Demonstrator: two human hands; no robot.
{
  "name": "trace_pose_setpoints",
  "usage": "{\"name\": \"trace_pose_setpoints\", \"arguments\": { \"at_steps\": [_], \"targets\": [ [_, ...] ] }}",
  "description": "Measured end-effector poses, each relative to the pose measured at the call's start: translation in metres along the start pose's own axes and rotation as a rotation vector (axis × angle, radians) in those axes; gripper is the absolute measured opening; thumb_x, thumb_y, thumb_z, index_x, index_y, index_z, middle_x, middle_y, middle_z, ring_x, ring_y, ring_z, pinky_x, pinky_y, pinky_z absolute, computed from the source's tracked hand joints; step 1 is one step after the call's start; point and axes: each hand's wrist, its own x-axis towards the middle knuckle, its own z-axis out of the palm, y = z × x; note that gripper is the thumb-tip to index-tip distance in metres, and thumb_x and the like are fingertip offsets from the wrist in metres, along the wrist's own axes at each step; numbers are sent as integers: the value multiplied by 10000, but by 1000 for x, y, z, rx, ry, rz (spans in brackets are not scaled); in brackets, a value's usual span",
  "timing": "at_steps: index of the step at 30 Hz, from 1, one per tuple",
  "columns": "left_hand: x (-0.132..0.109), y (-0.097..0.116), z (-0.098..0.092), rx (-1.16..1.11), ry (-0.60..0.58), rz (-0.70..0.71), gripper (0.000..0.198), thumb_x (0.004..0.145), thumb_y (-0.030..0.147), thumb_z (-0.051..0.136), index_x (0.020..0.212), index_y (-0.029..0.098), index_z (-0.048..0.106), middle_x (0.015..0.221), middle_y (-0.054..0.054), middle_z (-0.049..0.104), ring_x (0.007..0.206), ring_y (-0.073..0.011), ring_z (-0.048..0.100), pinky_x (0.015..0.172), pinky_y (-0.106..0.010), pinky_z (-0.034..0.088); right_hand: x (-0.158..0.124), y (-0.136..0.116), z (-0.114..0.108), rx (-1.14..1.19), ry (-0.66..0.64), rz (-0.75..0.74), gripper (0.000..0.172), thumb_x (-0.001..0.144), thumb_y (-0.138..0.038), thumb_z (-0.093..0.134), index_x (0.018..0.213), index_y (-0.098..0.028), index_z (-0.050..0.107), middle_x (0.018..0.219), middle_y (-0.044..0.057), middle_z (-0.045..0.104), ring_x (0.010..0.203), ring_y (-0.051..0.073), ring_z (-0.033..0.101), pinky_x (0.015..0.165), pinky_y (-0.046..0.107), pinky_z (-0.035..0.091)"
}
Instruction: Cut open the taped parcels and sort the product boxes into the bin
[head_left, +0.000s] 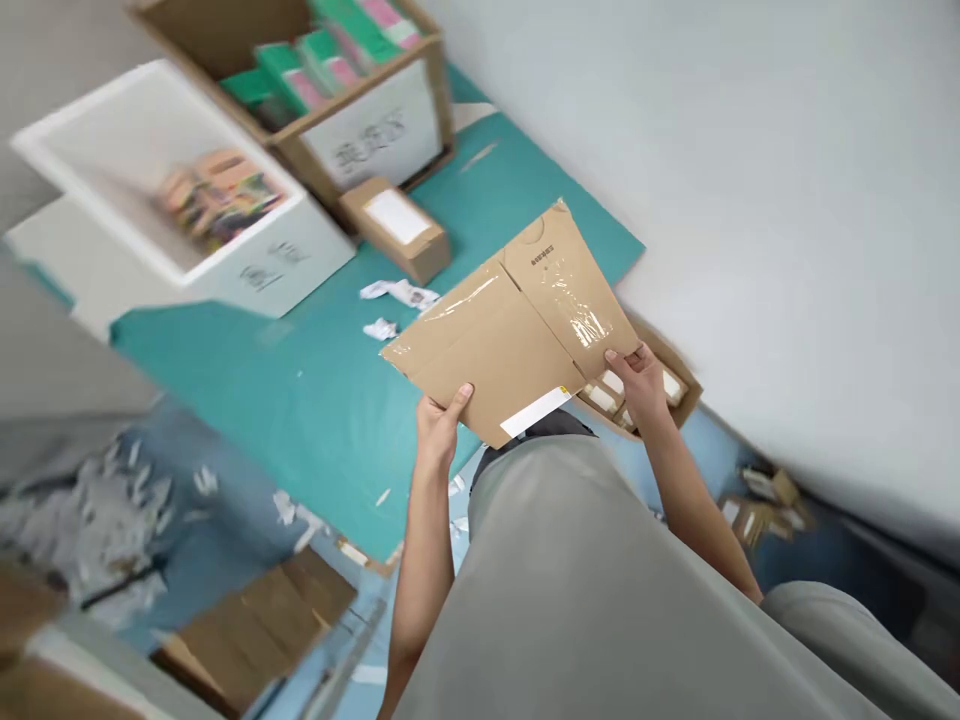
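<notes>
A flattened cardboard box [495, 330] is stretched out between my two hands, tilted in front of my body above the edge of the green table. Clear tape strips shine on it, and a white label lies along its near edge. My left hand [442, 425] pinches the near left edge, thumb on top. With thumb and fingers, my right hand [634, 375] grips the right corner. Beyond the cardboard, a small brown carton [424, 255] with a white label rests on the table, near crumpled paper scraps [397, 293].
On the green table [262, 390] stand a white foam box [247, 275] with colourful packets and a large cardboard box [442, 90] holding green-and-pink boxes. Below right, an open carton [686, 390] contains small labelled boxes. Flattened cardboard [262, 620] and paper litter lie on the floor. A white wall borders the right.
</notes>
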Motion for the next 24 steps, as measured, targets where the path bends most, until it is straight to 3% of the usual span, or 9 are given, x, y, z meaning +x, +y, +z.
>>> {"name": "trace_pose_setpoints", "arguments": {
  "at_steps": [4,8,11,16,20,24],
  "targets": [
    [7,-18,58,92,-324,-59,785,615,643,1097,1184,189,804,1255,-160,868,1246,-338,818,1129,-472,653,-94,21,-65,126,396,208,651,714,-683,1037,1158,-294,765,1188,47,885,1177,282,835,1103,459,666],
    [-24,-44,118,177,-564,-116,761,630,643,1084,1169,182,808,1218,-152,868,1263,-329,807,1153,-452,637,-178,44,-98,308,526,365,697,649,-745,1051,1110,-301,775,1116,29,878,1092,255,831,1062,420,662],
    [-61,-60,145,283,-679,-142,722,680,631,1039,1189,181,793,1267,-158,856,1294,-317,795,1154,-439,632,-214,61,-115,401,616,354,665,648,-783,1033,971,-287,730,985,23,860,1019,245,823,976,384,666],
    [-113,-90,169,468,-719,-208,536,748,480,890,1194,209,766,1342,-134,833,1216,-288,811,981,-366,672,-248,91,-165,434,761,346,694,604,-768,1048,818,-265,619,847,-2,803,869,191,786,788,285,623],
    [-162,-142,199,598,-814,-204,436,759,432,767,1142,228,735,1275,-109,839,1166,-276,812,894,-327,660,-295,123,-231,553,791,373,673,642,-745,1049,825,-265,613,854,-4,797,855,187,790,733,268,608],
    [-236,-216,236,710,-898,-286,449,694,443,779,1082,231,706,1155,-94,843,1135,-289,811,919,-365,658,-359,162,-299,670,882,417,546,755,-617,1036,885,-258,646,917,5,816,836,181,784,749,288,628]
  ]
}}
